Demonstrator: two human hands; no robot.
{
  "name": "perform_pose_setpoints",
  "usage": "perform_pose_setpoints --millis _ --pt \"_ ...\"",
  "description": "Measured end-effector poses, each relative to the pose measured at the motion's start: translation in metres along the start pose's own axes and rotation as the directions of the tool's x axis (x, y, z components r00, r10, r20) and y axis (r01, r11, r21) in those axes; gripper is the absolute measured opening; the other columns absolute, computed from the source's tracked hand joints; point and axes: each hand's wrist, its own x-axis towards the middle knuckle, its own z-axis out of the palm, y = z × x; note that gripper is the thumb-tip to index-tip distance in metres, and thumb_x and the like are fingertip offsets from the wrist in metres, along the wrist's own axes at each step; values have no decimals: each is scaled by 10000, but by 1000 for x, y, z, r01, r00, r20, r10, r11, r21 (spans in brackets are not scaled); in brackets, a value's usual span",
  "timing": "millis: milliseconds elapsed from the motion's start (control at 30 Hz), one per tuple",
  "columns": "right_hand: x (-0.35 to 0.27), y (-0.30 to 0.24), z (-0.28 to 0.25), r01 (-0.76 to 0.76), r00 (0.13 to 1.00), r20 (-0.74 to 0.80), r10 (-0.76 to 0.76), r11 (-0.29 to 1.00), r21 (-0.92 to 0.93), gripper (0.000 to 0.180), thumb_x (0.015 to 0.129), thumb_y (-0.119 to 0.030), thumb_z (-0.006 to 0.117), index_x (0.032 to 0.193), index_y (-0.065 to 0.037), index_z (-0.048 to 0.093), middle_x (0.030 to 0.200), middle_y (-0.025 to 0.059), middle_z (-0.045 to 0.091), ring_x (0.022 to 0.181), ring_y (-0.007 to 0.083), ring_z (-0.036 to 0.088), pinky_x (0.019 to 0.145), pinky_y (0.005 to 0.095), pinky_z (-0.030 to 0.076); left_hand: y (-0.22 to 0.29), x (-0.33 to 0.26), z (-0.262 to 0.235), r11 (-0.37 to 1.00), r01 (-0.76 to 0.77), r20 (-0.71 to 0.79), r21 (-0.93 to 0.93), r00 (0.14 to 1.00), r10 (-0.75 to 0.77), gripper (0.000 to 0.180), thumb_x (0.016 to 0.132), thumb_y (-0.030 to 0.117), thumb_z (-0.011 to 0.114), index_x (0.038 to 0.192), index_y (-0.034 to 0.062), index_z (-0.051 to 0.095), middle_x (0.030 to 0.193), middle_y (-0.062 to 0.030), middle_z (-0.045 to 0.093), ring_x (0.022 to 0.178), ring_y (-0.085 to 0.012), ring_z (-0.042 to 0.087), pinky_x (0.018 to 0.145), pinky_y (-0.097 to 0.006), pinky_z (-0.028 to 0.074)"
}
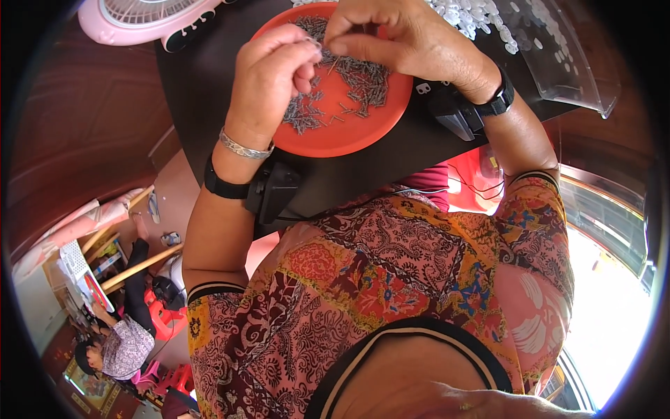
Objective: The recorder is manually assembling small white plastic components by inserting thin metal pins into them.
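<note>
A round orange-red plate [342, 136] rests on the black table, strewn with many small grey nail- or screw-like metal pins [366, 87]. Over its left part is my left hand [269, 73], fingers curled and pinched together; a pale bit seems to show at the fingertips, too small and blurred to name. Facing it from the right, my right hand [419, 42] pinches thumb against forefinger above the pins. Whatever sits between those fingers is hidden. The two sets of fingertips are close together.
Small white plastic pieces [467, 15] lie in a heap at the far right, by a clear plastic tray [579, 77]. A pink fan [157, 28] stands far left on the black table [202, 91]. Another person [125, 346] sits at lower left, near red stools [164, 321].
</note>
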Motion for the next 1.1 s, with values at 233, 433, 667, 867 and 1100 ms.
perform_pose_setpoints --millis 233,433,667,867,1100 --pt "-13 -12 24 -43 899 422 116 983 -178 79 730 -82 674 791 -69 626 821 14 576 915 217 563 659 350 488 1 -3 -1 994 -63 -106 -90 993 53 173 825 174 552 762 27 618 612 -8 555 507 -77 496 479 -199 355" --pt "-12 -13 29 64 886 461 51 971 -232 117 709 -83 650 810 -56 598 819 39 549 870 238 543 677 355 474 1 -3 -1 992 -73 -100 -100 993 63 168 824 169 550 755 32 618 604 -2 545 511 -74 488 478 -200 353" --pt "-15 -18 36 23 863 489 127 957 -290 157 701 -64 636 837 -21 572 844 85 531 878 257 534 699 383 470 1 -4 -1 993 -73 -107 -93 992 63 179 839 176 548 754 33 614 606 -1 547 515 -69 490 476 -197 354" --pt "-15 -3 17 -334 915 239 327 942 -8 122 743 13 619 854 -8 572 803 62 575 756 219 567 704 302 475 6 -10 4 989 -103 -71 -107 993 96 192 863 189 532 789 27 603 610 7 547 514 -58 481 472 -188 345" --pt "-7 2 5 -430 882 -16 471 819 379 168 895 -22 572 1053 -14 629 951 36 647 910 87 586 829 232 469 15 -17 10 987 -114 -47 -115 993 109 204 877 190 525 782 20 589 609 12 520 510 -48 465 470 -187 343"
